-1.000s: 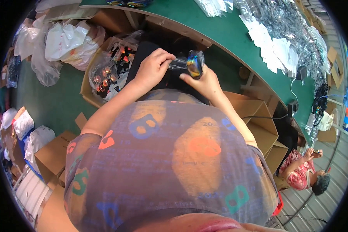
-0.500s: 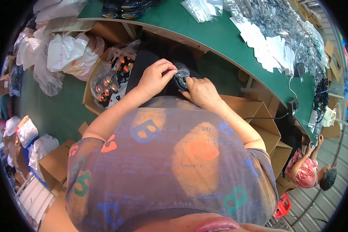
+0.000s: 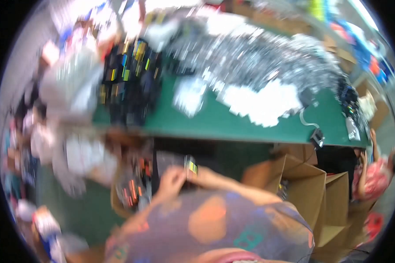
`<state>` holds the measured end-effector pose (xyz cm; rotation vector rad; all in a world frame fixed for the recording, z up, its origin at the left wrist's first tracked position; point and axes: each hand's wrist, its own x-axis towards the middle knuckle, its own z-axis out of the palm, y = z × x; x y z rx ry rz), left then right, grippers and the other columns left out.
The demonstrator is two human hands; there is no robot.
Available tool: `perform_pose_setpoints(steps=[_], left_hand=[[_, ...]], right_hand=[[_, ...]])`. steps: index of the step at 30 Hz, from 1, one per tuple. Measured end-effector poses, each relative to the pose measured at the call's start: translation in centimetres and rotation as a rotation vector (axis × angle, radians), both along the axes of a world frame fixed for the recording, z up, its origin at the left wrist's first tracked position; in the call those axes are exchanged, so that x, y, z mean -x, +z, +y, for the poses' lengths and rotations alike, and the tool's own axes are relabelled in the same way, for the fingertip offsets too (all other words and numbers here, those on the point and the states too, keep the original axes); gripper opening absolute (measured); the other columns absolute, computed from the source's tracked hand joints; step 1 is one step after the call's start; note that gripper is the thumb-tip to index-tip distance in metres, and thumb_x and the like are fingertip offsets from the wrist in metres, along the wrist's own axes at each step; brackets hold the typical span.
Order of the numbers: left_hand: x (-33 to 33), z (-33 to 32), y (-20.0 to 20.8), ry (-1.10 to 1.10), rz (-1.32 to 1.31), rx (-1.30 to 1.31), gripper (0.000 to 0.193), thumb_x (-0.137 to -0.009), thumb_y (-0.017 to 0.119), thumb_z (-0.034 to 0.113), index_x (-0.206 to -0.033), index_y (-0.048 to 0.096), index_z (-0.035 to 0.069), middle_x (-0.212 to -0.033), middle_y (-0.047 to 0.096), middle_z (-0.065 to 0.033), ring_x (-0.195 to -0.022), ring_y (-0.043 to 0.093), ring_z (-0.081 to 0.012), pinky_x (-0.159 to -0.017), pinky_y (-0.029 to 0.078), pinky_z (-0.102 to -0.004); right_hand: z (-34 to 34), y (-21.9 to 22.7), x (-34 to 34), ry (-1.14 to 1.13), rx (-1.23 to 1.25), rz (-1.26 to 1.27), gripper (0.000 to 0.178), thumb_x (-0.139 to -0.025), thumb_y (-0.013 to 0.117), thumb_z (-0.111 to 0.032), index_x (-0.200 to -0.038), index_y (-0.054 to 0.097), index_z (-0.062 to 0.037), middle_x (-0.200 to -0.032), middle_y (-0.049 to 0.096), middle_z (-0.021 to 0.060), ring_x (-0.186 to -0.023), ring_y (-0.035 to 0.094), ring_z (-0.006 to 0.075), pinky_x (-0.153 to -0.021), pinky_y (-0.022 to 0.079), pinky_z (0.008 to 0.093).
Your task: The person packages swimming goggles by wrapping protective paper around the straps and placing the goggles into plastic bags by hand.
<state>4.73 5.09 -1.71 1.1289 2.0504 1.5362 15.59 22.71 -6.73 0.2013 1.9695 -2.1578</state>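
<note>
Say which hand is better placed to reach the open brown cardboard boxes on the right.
Likely the right hand: it is nearer the boxes, though a blurred, shiny item shows beside it. The left hand is farther away.

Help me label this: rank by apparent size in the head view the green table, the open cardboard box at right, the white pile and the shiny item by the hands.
Green table
Cardboard box
White pile
Shiny item, blurred
</note>
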Motion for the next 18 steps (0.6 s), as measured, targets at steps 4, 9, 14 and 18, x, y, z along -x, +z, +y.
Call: perform_pose_setpoints(steps=[4,9,14,18], left_hand=[[-1.9,0.1,1.3,-0.069,0.073,0.029,0.009,-0.09,0.07,0.011,-0.095,0.071,0.003,-0.097,0.068,-0.0109,-0.095,0.065,-0.0255,-0.086,0.05,-0.0365],[-0.6,2.5,2.4,-0.259,0.438,0.02,0.005,-0.09,0.071,0.008,-0.089,0.069,0.004,-0.092,0.068,-0.0109,-0.09,0.064,-0.0263,-0.083,0.05,-0.036],[-0.1,5.0,-2.7,-0.154,-0.299,0.036,0.008,-0.097,0.067,0.01,-0.097,0.066,0.002,-0.092,0.069,-0.0054,-0.088,0.063,-0.0132,-0.08,0.051,-0.029],[0.0,8.3,-6.6,-0.198,-0.496,0.156,0.012,-0.1,0.064,0.012,-0.1,0.066,0.0,-0.091,0.068,-0.0026,-0.086,0.06,-0.008,-0.079,0.051,-0.0265]], right_hand=[[-0.4,4.9,-2.6,0.032,-0.758,-0.025,0.049,-0.101,0.049,-0.052,-0.121,0.058,-0.0077,-0.095,0.073,0.0223,-0.09,0.071,0.0429,-0.079,0.055,0.0504],[1.0,2.3,-2.5,-0.059,-0.281,-0.156,0.043,-0.099,0.057,-0.048,-0.111,0.059,-0.0067,-0.082,0.069,0.0108,-0.07,0.067,0.0302,-0.065,0.054,0.0399],[0.9,3.8,-3.7,-0.351,1.282,-0.137,0.023,-0.096,0.063,-0.03,-0.089,0.057,-0.0088,-0.074,0.055,0.0015,-0.065,0.055,0.017,-0.059,0.047,0.0296],[2.5,-0.6,-4.4,-0.551,1.01,-0.17,0.017,-0.094,0.066,-0.025,-0.094,0.059,-0.0085,-0.083,0.061,0.0041,-0.073,0.06,0.0145,-0.064,0.049,0.0277]])
